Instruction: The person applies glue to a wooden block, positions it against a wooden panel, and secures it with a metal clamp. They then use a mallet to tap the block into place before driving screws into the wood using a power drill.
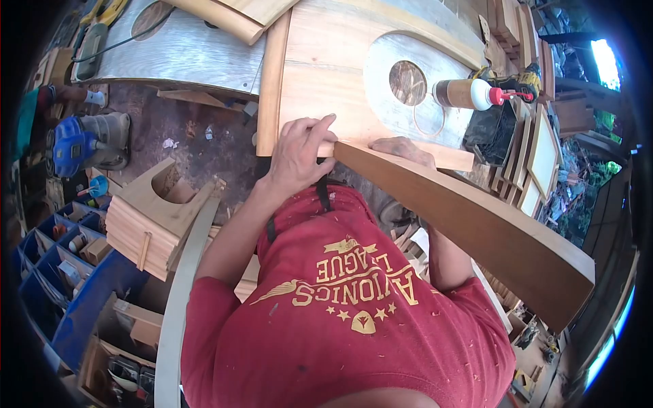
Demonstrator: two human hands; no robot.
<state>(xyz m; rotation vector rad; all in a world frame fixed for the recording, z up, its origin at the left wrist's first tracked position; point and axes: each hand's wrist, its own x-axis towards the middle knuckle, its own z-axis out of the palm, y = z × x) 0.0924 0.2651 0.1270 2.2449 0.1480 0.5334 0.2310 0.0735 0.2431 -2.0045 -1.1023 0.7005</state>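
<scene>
A long brown wooden board [469, 221] reaches from the panel's near edge out to the lower right, its far end closest to the camera. My left hand [299, 153] is closed at the board's narrow end, thumb and fingers pinched round the wood there. Behind the board, my right hand [407, 149] lies along its far side, fingers pointing left; the board hides the palm and wrist. Under both hands is a light wooden panel [326, 75] with a round hole in a grey-white patch. A glue bottle [469, 94] with a red cap lies on it.
A yellow drill [529, 80] stands beyond the bottle. Stacked wooden pieces [146, 228] with cutouts sit at left, near a blue vacuum or machine [71, 146] and a blue compartment bin [51, 296]. A grey-white panel [190, 54] lies at upper left.
</scene>
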